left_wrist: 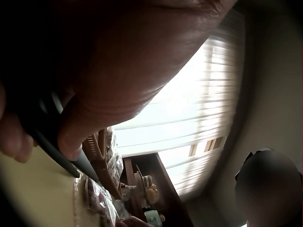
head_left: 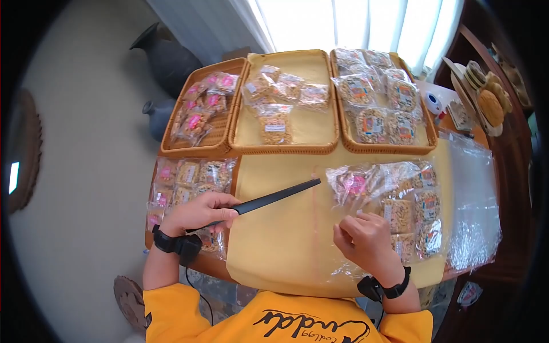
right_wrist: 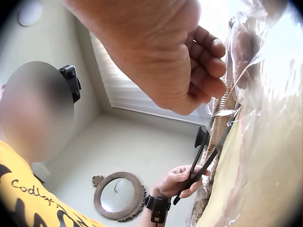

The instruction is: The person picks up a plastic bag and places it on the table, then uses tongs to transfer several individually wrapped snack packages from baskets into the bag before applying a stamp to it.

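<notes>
My left hand (head_left: 209, 208) grips a pair of long black tongs (head_left: 280, 195), whose tips reach right over the yellow cloth. In the right wrist view the two arms of the tongs (right_wrist: 208, 163) stand slightly apart with nothing between them. The right hand (head_left: 369, 240) has its fingers curled at the near left edge of a large clear plastic bag (head_left: 372, 186), pinching its film. Inside the bag lie several wrapped snack squares (head_left: 428, 206) in rows, and a pack with a pink label (head_left: 355, 183) sits toward its left end.
Three wicker trays stand along the back: the left tray (head_left: 166, 134) with pink-labelled packs, the middle tray (head_left: 311, 150) and right tray (head_left: 432, 134) with wrapped squares. More packs (head_left: 186, 171) lie at the table's left. Clear plastic sheets (head_left: 472, 211) are at the right.
</notes>
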Demonstrator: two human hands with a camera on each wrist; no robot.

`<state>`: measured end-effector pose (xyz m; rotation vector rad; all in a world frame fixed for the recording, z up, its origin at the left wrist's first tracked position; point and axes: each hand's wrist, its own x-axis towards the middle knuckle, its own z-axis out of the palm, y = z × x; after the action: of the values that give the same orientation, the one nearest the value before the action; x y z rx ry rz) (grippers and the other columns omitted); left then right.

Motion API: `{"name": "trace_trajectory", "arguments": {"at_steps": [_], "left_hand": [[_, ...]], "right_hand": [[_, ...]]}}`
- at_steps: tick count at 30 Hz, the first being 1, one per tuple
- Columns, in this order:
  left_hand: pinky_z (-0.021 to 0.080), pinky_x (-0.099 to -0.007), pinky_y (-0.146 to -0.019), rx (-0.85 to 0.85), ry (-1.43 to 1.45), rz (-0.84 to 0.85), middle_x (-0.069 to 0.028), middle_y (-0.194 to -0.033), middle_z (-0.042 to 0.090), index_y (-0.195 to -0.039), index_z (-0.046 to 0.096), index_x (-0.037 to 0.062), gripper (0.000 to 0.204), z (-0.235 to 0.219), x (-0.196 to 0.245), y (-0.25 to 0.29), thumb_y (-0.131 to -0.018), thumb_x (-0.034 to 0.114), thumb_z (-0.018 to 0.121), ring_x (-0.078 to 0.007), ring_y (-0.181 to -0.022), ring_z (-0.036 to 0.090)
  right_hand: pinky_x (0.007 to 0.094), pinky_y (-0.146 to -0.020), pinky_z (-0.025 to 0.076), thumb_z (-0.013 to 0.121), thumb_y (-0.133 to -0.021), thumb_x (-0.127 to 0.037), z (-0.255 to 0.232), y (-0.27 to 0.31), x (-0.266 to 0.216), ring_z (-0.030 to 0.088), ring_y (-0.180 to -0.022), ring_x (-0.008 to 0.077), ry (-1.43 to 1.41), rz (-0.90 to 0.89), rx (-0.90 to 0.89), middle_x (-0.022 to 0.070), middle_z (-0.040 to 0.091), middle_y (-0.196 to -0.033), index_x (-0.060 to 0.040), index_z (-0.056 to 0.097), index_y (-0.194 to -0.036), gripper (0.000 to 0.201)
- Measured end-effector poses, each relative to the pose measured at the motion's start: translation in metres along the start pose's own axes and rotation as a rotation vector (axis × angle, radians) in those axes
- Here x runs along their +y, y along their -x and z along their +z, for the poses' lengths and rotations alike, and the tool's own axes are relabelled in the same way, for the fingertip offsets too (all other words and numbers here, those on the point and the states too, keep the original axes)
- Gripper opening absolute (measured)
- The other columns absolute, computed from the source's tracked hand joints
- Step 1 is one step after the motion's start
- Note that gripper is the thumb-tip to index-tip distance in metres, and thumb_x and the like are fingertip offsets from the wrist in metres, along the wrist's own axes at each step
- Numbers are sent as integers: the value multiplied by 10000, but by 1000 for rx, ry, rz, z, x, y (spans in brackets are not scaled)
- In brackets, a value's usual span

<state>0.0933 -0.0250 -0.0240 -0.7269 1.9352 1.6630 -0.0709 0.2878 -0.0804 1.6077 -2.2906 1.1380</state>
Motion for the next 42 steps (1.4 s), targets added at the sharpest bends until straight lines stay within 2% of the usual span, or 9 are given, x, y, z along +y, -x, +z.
{"name": "trace_trajectory", "arguments": {"at_steps": [4,6,7,9,13,19,30,38,42], "left_hand": [[452,-195,-522,168,38,-33,4,-765,633,-1184,601,-6,308,-35,-7,47,-923,157,617,-42,-575,546],[453,-182,-479,383,85,70,6,-740,628,-1158,599,8,270,-54,-13,66,-942,170,608,-42,-533,549],[453,-182,-479,393,89,70,6,-740,628,-1158,599,8,270,-65,-18,74,-942,170,608,-42,-533,549],[450,-176,-436,673,111,93,0,-723,623,-1093,602,30,222,-88,-31,86,-957,205,589,-44,-504,543],[454,-190,-403,862,91,1,-7,-703,608,-984,586,65,222,-122,-54,106,-982,284,548,-47,-489,539],[459,-192,-408,663,275,-41,-12,-711,600,-1038,574,88,234,-130,-51,111,-983,315,555,-50,-494,531],[460,-208,-438,535,347,-230,-11,-731,586,-1110,542,126,233,-149,-35,119,-983,322,556,-59,-535,524],[453,-204,-462,469,773,-151,-75,-850,571,-1196,529,49,322,-178,-55,90,-996,301,536,-67,-576,498],[464,-205,-467,421,872,-144,-60,-825,574,-1119,549,6,315,-186,-69,68,-989,292,549,-72,-571,507]], "right_hand": [[345,-457,406,679,-747,-55,1,-2,-2,491,-452,243,29,31,-9,47,460,-485,-106,444,-594,285],[344,-455,395,683,-744,-54,0,-1,-2,477,-450,239,37,64,-25,42,454,-480,-108,444,-592,288],[344,-455,395,683,-744,-54,0,-1,-2,477,-450,239,32,54,-27,42,454,-480,-108,444,-592,288],[342,-454,385,687,-742,-53,0,-2,-3,467,-449,234,50,54,-18,41,452,-478,-109,444,-589,292],[342,-459,389,688,-740,-49,1,-2,-3,471,-452,232,40,53,-17,40,451,-477,-107,445,-587,293],[342,-463,393,688,-740,-43,0,-3,-4,477,-453,226,30,68,-27,35,449,-473,-104,447,-591,290],[340,-455,382,681,-739,-30,1,-2,-2,462,-444,230,27,73,-38,46,435,-472,-101,450,-591,284],[346,-452,377,681,-736,-31,2,-2,-1,460,-442,234,23,83,-37,51,428,-470,-100,455,-589,279],[347,-453,380,683,-736,-34,2,-2,0,462,-442,235,17,80,-32,53,428,-470,-100,457,-590,278]]}}
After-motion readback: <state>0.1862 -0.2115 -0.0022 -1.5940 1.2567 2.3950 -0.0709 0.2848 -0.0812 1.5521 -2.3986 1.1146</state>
